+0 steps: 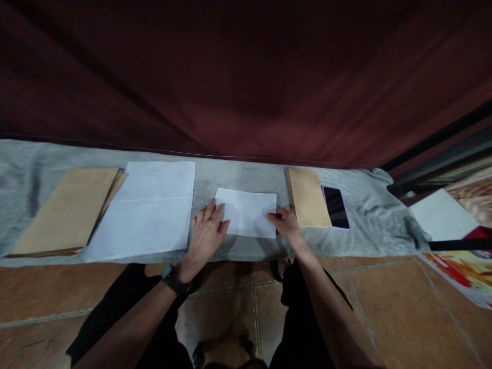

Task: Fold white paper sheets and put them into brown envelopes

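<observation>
A white sheet of paper, smaller than the sheets at its left and seemingly folded, lies flat in front of me on the grey cloth. At its left edge rests my left hand, fingers spread, with the fingertips on the paper. My right hand pinches the paper's right edge, thumb on top and the other fingers at or under the edge. Close beyond my right hand lie brown envelopes in a small stack. Larger white sheets with a crease across them lie left of my left hand.
More brown envelopes, larger ones, are stacked at the far left. A phone with a dark screen lies right of the small envelopes. The grey cloth covers a narrow table against a dark red curtain. Printed sheets hang at the right.
</observation>
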The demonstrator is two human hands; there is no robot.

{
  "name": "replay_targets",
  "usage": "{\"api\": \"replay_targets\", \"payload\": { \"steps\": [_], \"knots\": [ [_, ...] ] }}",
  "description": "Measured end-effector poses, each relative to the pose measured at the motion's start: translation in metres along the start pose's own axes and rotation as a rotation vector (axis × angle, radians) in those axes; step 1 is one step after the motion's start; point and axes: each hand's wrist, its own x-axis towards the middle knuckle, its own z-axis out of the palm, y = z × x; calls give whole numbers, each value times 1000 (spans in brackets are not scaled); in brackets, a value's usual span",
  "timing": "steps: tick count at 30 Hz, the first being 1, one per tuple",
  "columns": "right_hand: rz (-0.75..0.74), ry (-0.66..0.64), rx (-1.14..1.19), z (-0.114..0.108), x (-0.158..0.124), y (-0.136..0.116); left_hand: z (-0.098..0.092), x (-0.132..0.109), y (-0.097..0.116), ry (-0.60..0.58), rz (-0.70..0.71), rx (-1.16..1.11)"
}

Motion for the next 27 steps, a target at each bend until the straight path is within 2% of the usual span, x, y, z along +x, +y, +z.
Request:
{"api": "replay_targets", "payload": {
  "steps": [3, 7, 13, 18, 22, 27],
  "knots": [
    [7, -77, 268, -1, 2, 5, -1, 0, 1, -4, -10, 4],
    [104, -181, 541, -2, 1, 2, -2, 1, 4, 0, -20, -20],
    [161, -163, 750, -3, -2, -2, 2, 4, 6, 95, 45, -111],
    [220, -125, 878, -4, -4, -1, 1, 3, 8, 129, 89, -213],
    [253, -162, 994, -1, -7, -3, -2, 4, 11, 141, 95, -262],
    [281, -254, 1087, 5, -15, -11, 5, 4, 11, 90, 97, -334]
  ]
}}
